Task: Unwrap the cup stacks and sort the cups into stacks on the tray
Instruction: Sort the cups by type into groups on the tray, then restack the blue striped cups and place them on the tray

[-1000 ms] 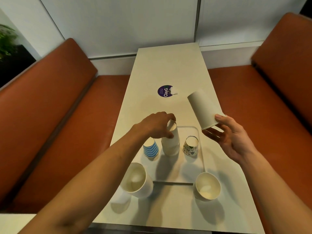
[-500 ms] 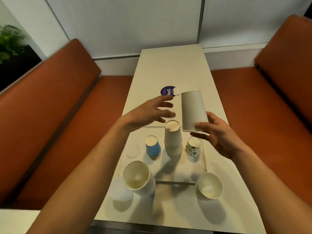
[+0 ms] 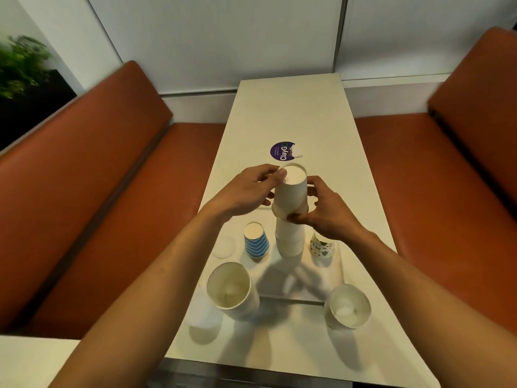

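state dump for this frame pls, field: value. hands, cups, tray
left hand: grips top white cup near its upturned base
right hand: pinches that cup's rim
top white cup: upside down over white stack; fully seated, cannot tell
white stack: upside down, mid tray
blue striped cup: upside down, left of stack, apart
patterned cup: right of stack, partly hidden by right hand
near-left white cup: mouth up, by tray's near corner
near-right white cup: mouth up, by other near corner
tray: clear, on table
sticker: purple, on table beyond hands

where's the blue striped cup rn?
Head view, left of centre: the blue striped cup stands upside down just left of the white cup stack, beyond the large open cup.
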Motion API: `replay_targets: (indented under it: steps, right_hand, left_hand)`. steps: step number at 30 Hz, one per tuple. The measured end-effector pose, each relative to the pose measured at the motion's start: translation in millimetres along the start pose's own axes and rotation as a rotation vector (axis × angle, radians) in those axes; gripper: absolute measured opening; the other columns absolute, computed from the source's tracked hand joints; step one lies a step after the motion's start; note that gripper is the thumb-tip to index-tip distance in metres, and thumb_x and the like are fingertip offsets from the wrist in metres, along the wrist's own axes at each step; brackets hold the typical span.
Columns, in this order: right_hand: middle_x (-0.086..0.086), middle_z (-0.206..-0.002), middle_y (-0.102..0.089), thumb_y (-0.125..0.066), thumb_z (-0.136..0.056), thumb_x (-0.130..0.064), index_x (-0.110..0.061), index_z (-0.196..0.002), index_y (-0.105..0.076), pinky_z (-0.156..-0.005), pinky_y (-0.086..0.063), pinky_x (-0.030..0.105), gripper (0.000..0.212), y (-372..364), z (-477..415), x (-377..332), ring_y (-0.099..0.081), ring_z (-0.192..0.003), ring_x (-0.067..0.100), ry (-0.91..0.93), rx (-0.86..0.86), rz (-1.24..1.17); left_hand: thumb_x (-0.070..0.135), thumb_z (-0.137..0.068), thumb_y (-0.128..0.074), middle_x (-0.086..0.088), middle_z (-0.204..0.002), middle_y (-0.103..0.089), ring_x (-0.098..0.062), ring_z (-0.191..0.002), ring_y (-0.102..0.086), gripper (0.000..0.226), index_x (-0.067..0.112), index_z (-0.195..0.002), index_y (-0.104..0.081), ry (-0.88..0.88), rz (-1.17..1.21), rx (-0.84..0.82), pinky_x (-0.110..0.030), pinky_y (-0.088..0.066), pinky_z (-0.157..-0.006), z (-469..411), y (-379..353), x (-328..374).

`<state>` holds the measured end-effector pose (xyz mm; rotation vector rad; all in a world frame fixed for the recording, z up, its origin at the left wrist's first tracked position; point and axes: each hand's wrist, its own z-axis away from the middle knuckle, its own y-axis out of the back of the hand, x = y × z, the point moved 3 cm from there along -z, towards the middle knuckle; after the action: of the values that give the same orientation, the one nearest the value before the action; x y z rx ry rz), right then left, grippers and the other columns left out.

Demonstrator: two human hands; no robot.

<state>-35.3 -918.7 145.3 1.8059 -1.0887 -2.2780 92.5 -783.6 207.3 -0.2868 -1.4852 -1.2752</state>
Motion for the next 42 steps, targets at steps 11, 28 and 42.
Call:
replay_targets:
  steps: [11, 28, 42]
  right_hand:
    - [0.009, -0.142, -0.06, -0.091, -0.074, -0.026, -0.017, -0.143, -0.038, -0.079, -0.043, 0.033, 0.087, -31, -9, 36, -0.061, -0.117, 0.034, -0.155, -0.141, 0.193]
    - [-0.024, -0.127, -0.059, -0.079, -0.083, -0.043, -0.038, -0.136, -0.047, -0.094, -0.051, 0.017, 0.062, -20, 102, -50, -0.061, -0.114, 0.001, 0.216, 0.289, -0.259]
    - [-0.008, -0.138, -0.05, -0.097, -0.061, -0.047, -0.046, -0.144, -0.028, -0.103, -0.048, 0.033, 0.108, -160, 142, 42, -0.053, -0.124, 0.012, -0.104, -0.158, -0.227]
  left_hand:
    - [0.037, -0.108, -0.047, -0.008, -0.136, -0.062, -0.026, -0.11, -0.067, 0.043, 0.012, -0.143, -0.054, 0.173, -0.115, -0.158, -0.03, -0.058, -0.085, -21, -33, -34]
    - [0.038, -0.11, -0.038, 0.002, -0.112, -0.072, -0.013, -0.104, -0.07, 0.039, 0.015, -0.124, -0.066, -0.065, 0.382, 0.61, -0.026, -0.061, -0.082, 133, 37, -51]
    - [0.019, -0.1, -0.064, 0.014, -0.118, -0.066, -0.011, -0.099, -0.067, 0.026, 0.042, -0.112, -0.061, 0.484, 0.379, 0.455, -0.029, -0.061, -0.085, 241, -136, -203]
